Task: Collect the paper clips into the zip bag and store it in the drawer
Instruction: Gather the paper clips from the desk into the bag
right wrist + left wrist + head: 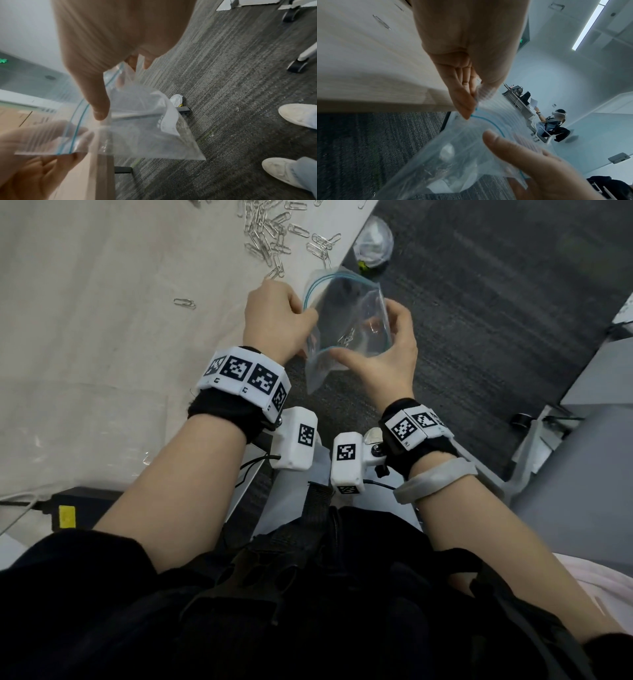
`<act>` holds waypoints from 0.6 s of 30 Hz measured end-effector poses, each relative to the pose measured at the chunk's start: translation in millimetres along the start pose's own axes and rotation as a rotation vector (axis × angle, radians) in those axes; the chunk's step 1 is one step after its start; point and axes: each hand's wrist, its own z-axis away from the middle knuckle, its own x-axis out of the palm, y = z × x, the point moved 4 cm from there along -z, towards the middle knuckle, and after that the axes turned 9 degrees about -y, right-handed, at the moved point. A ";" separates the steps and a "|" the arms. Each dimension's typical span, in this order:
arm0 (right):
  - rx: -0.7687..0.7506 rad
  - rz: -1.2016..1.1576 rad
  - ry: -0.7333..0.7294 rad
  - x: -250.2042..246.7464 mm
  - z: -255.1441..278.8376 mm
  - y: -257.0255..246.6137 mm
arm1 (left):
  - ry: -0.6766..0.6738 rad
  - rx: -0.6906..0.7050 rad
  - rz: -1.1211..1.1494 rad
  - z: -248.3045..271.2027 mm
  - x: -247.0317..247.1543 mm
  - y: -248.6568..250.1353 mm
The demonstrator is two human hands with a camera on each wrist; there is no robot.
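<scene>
paper clips (270, 232) lie in a loose pile at the top middle of the head view, on the pale table (102, 320), and one more clip (185, 303) lies alone to the left of the hands. a clear zip bag (346, 330) with a blue zip line hangs in the middle of that view, just past the table edge and over the dark carpet (479, 302). its mouth is pulled open, and a few small shiny things lie low inside it, too blurry to name for sure. the left hand (277, 316) pinches the left side of the bag's mouth between thumb and curled fingers; the left wrist view shows the fingertips (465, 108) squeezed on the plastic right at the blue line. the right hand (390, 350) holds the right side of the mouth, with the thumb on the near wall and the fingers curled round the far side. in the right wrist view the thumb (99, 108) presses on the bag. a crumpled clear bag (373, 241) with something yellow under it lies on the carpet at the upper right of the head view. two white shoes (298, 116) stand at the right edge of the right wrist view, and two small clips (211, 134) lie on the carpet near them.
</scene>
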 end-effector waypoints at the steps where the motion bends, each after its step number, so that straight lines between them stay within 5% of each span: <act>1: 0.014 0.003 -0.002 -1.2 0.3 1.8 | -0.018 0.003 0.024 0.4 3.1 -1.4; 11: 0.024 0.010 -0.137 1.8 9.7 7.0 | -0.107 -0.006 0.214 1.1 17.0 -3.0; 18: -0.003 0.291 -0.182 -4.0 5.4 -15.6 | -0.156 0.095 -0.053 -3.9 21.1 9.9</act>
